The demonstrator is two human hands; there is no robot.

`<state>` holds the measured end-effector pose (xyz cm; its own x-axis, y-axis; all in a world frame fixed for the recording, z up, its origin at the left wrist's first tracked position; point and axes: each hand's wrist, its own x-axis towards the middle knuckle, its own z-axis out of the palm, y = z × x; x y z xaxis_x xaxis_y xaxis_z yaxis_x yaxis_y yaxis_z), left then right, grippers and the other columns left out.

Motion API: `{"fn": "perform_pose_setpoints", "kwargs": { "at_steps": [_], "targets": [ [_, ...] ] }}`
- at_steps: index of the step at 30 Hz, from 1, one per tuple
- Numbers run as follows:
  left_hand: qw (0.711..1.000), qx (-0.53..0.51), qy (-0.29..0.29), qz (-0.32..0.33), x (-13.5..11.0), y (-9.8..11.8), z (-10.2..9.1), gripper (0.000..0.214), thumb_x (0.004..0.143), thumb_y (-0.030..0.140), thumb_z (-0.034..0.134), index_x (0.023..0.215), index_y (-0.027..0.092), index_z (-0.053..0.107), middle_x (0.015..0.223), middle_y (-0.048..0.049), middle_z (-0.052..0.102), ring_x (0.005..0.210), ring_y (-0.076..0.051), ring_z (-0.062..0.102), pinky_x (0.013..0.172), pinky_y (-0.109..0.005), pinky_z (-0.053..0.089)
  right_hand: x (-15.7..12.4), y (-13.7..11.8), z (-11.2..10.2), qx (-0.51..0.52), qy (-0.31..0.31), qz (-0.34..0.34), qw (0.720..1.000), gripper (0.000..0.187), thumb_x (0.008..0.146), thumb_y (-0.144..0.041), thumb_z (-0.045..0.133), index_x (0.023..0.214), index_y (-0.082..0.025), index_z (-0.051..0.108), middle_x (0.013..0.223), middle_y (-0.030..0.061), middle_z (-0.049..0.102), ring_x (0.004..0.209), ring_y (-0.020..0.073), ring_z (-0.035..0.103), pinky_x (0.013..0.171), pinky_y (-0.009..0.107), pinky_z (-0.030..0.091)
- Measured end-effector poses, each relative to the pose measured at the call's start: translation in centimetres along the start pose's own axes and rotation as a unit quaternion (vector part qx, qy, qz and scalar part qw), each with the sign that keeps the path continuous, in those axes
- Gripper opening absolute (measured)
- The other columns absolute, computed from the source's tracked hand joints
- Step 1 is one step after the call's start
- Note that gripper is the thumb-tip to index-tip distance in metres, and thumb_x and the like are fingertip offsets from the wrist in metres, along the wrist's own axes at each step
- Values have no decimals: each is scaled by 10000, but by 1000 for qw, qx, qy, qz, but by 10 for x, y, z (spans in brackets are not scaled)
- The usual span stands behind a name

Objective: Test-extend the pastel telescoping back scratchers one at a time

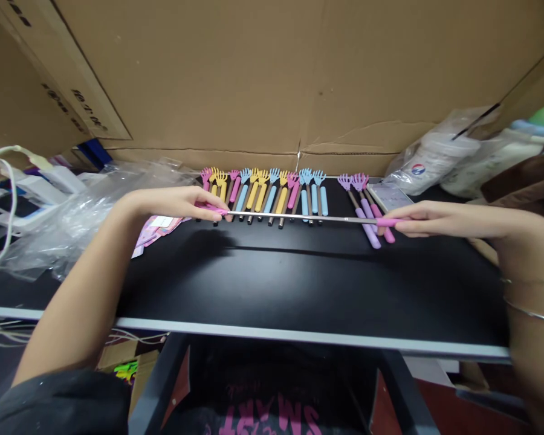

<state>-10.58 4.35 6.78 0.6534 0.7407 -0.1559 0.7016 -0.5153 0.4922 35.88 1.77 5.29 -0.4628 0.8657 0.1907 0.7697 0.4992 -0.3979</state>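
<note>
A pink back scratcher [294, 217] with a metal rod is stretched out long and level above the black tabletop. My left hand [181, 203] pinches its pink end on the left. Around the pink handle at the other end, my right hand [430, 219] is closed. Behind the rod lies a row of back scratchers [271, 196] in pink, yellow and blue, side by side with their claws toward the cardboard. Close to my right hand, purple back scratchers [366, 226] and a pink one [387, 232] lie in a separate small group.
Crumpled clear plastic [86, 211] and pink printed cards [158, 229] lie at the left, near a white device with a cable [49, 187]. A phone-like slab [391, 198], a bagged cup [439, 160] and a bottle [521, 145] stand or lie at the right. Cardboard [272, 78] walls the back.
</note>
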Motion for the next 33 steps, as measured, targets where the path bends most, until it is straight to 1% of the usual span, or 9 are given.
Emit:
{"fn": "perform_pose_setpoints", "kwargs": {
  "at_steps": [4, 6, 9, 11, 14, 18, 21, 24, 33],
  "targets": [
    [998, -15, -17, -58, -4, -7, -5, 348, 829, 493, 591, 964, 215, 749, 895, -18, 710, 780, -147, 624, 703, -208, 472, 4, 13, -13, 56, -49, 38, 997, 534, 861, -692, 427, 888, -218, 672, 614, 22, 489, 618, 150, 467, 575, 289, 410],
    [996, -23, -21, -86, -4, -8, -6, 357, 805, 502, 614, 963, 210, 748, 900, -17, 708, 806, -161, 624, 736, -225, 474, 9, 22, -24, 80, -119, 52, 988, 484, 850, -664, 486, 895, -221, 676, 624, 17, 478, 608, 145, 452, 565, 286, 405],
    [996, -35, 18, -83, -3, -9, -7, 378, 789, 512, 627, 995, 213, 731, 953, -32, 707, 859, -182, 624, 767, -249, 481, 17, 33, -37, 118, -242, 74, 960, 397, 828, -594, 582, 924, -225, 692, 662, 10, 480, 599, 127, 432, 548, 273, 391],
    [994, -55, 64, -67, -4, -10, -8, 389, 798, 514, 614, 1026, 214, 709, 997, -52, 697, 860, -184, 622, 741, -255, 490, 21, 34, -42, 165, -259, 109, 946, 353, 803, -546, 643, 934, -224, 701, 656, 0, 487, 574, 113, 421, 516, 258, 371],
    [985, -104, 123, -54, -5, -8, -9, 349, 802, 491, 618, 992, 206, 682, 895, -55, 684, 717, -153, 604, 601, -229, 474, 24, 30, -46, 254, -178, 222, 924, 270, 732, -387, 755, 933, -215, 706, 592, -30, 505, 494, 92, 406, 436, 230, 307],
    [954, -177, 234, -69, -3, -4, -7, 267, 743, 425, 705, 854, 189, 647, 560, 18, 532, 444, -89, 444, 386, -180, 301, 28, 25, -46, 301, -32, 349, 887, 314, 643, -65, 768, 917, -201, 700, 577, -61, 556, 420, 54, 369, 406, 199, 261],
    [901, -252, 346, -68, 3, -7, -5, 229, 749, 358, 728, 752, 171, 595, 508, 46, 452, 383, -51, 360, 344, -152, 248, 31, 28, -45, 344, 35, 325, 880, 272, 675, 19, 700, 882, -158, 698, 517, -66, 538, 410, 44, 393, 443, 205, 291],
    [857, -307, 411, -57, 9, -12, -5, 214, 778, 274, 734, 739, 155, 560, 491, 55, 462, 367, -30, 346, 329, -127, 286, 34, 28, -45, 410, 143, 281, 856, 167, 781, 16, 590, 784, -130, 671, 466, -58, 506, 411, 45, 418, 458, 214, 255],
    [707, -354, 610, 61, 33, 8, 13, 322, 719, 275, 787, 865, 183, 516, 516, 105, 494, 321, -32, 332, 289, -174, 333, 50, 13, -26, 562, 358, 236, 707, 262, 818, 37, 478, 659, -167, 524, 519, -64, 464, 414, 23, 310, 438, 198, 232]
  ]
}}
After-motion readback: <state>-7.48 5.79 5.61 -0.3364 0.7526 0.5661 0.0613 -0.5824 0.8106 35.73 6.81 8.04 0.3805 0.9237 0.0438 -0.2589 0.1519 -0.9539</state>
